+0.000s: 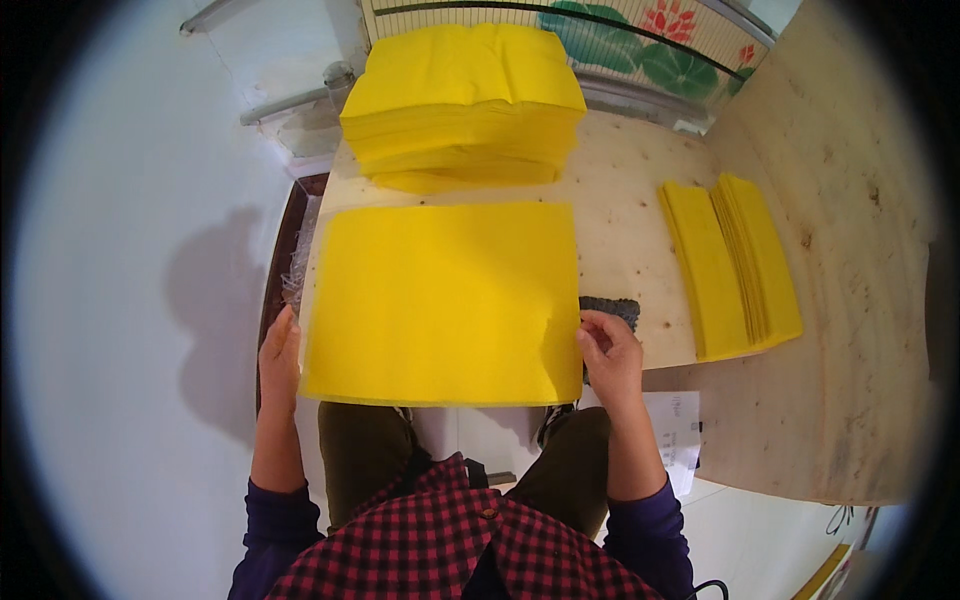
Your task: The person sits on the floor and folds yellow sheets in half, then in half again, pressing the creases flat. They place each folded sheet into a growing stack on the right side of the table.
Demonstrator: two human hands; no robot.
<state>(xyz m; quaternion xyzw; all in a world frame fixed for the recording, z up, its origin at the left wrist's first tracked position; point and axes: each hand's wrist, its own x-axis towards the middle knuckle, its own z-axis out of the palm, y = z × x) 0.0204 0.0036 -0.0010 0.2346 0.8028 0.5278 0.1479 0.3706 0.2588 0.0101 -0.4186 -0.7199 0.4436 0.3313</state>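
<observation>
Both of our hands sit at the near corners of a large flat yellow sheet of thin fabric-like material (445, 300) in the middle of the frame: our left hand (280, 352) rests along its lower left edge with the fingers tucked under or against it, so we cannot tell how firmly it grips, while our right hand (610, 350) pinches the lower right corner between thumb and fingers. The sheet lies on a pale plywood tabletop (630, 230) with its near edge hanging over the table's front, above our knees. To handle it well, we judge that we should keep both corners level and pull evenly, so the thin sheet stays square and does not crease. A tall stack of the same yellow sheets (465, 105) stands just beyond it at the upper centre, nearly touching its far edge. A row of folded yellow pieces (735, 265) lies well apart at the right. A small dark grey pad (612, 308) peeks out by our right hand. Open tabletop remains between the sheet and the folded row.
</observation>
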